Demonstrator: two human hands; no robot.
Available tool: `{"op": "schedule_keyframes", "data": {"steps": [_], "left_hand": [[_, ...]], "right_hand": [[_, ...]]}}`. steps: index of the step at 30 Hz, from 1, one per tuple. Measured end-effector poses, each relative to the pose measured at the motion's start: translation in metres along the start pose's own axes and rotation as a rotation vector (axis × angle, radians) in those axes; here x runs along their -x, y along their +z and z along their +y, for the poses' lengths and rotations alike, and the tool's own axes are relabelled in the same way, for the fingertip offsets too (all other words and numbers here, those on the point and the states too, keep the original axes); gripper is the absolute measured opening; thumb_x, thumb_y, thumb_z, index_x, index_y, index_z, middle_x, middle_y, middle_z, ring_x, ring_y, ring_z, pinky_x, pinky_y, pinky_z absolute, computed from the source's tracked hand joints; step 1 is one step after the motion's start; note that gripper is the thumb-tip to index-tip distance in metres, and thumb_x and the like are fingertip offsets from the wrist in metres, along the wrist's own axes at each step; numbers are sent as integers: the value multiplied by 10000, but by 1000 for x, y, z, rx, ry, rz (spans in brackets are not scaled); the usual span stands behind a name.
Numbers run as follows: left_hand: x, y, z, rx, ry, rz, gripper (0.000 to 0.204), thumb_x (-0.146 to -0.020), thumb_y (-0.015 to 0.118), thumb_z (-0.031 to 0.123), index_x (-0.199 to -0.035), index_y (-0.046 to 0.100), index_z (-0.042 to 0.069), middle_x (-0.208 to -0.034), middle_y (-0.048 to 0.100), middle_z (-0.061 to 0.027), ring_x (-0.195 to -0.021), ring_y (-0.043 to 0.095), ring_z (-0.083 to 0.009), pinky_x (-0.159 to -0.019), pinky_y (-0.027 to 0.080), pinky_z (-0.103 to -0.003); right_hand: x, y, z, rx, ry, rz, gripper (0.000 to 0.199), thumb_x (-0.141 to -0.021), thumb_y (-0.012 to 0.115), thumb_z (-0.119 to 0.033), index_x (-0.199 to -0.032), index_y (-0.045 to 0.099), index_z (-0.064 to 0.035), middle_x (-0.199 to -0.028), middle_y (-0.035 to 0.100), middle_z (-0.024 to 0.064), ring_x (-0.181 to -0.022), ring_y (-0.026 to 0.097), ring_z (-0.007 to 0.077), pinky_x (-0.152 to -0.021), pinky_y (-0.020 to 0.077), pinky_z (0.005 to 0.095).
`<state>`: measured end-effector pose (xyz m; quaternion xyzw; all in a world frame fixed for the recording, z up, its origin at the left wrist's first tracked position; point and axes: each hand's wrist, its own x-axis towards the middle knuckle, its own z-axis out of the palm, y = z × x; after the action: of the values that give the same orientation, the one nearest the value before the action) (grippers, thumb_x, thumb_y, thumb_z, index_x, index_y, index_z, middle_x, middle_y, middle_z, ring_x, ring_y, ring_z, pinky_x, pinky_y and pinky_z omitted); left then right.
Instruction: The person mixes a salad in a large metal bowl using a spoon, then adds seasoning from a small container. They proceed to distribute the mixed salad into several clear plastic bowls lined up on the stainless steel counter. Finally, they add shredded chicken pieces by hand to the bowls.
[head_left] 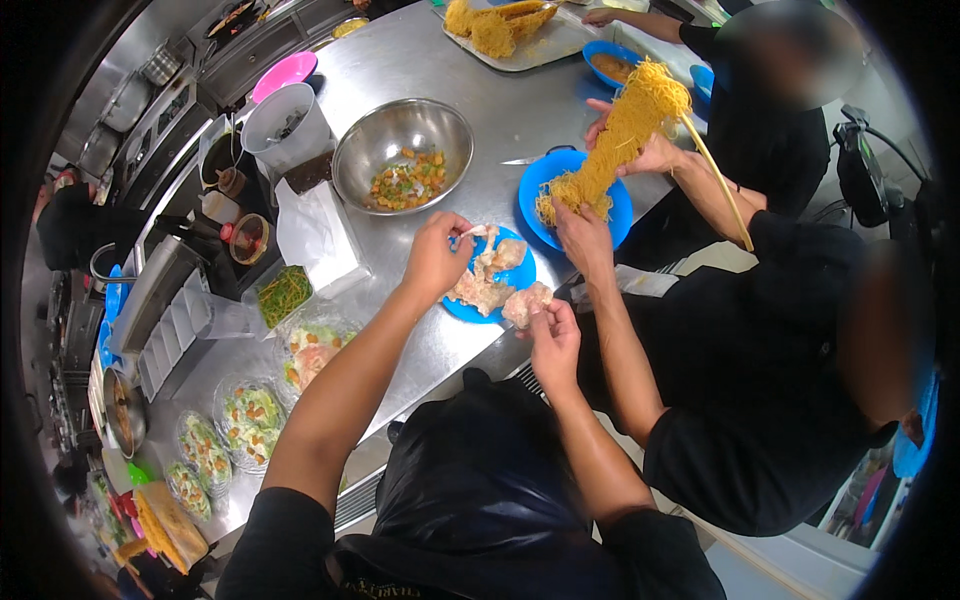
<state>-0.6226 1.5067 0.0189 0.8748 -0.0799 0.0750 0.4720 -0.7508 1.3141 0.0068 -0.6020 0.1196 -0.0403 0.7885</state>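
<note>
In front of me, pale, lumpy pieces of coated meat (481,291) lie on a small blue plate (529,270). My left hand (440,255) is closed in a pinch on the thin pale end of one piece at the plate's far left side. At the near right rim, my right hand (555,345) grips another pale meat piece (524,303) between thumb and fingers. To the right of the plate, a co-worker's hands hold a long roll of golden noodle-like strands (630,135) over a blue bowl (545,215).
A steel mixing bowl (402,157) with diced vegetables stands beyond my left hand. Clear salad containers (250,424), a white box (318,235) and greens (285,297) line the left. A knife (522,161) lies near the blue bowl; a tray (550,55) sits farther back. Co-workers crowd the right.
</note>
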Motion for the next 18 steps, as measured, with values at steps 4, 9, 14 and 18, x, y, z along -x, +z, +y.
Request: {"op": "schedule_keyframes", "data": {"steps": [4,9,14,18], "left_hand": [[5,-9,-4,192,11,136,165,-861,696,10,-1017,641,17,-988,685,-104,-877,664,-192,-775,544,-310],[6,-53,-33,609,-175,198,215,-906,674,-3,-1106,601,22,-1035,671,-55,-923,624,-127,-850,519,-275],[54,-123,-18,780,-399,61,278,-956,650,94,-1227,592,76,-1162,679,-70,-1077,645,-184,-893,545,-344],[136,-160,-15,1246,-542,106,319,-937,673,97,-1248,601,88,-1194,666,-47,-1094,640,-192,-905,540,-384]], "right_hand": [[-6,-11,24,38,2,-28,138,-1030,581,-148,-1097,575,-28,-963,693,53,-810,648,87,-664,576,273],[-12,-2,31,13,-4,-33,119,-1025,589,-155,-1072,581,-45,-947,674,43,-761,637,86,-638,585,278],[-19,10,31,150,8,-6,204,-1018,607,-207,-1128,613,-36,-1027,651,70,-864,648,156,-674,595,334],[-8,45,26,179,-4,-78,232,-1034,573,-213,-1180,621,-39,-1098,654,88,-926,639,173,-691,592,319]]}}
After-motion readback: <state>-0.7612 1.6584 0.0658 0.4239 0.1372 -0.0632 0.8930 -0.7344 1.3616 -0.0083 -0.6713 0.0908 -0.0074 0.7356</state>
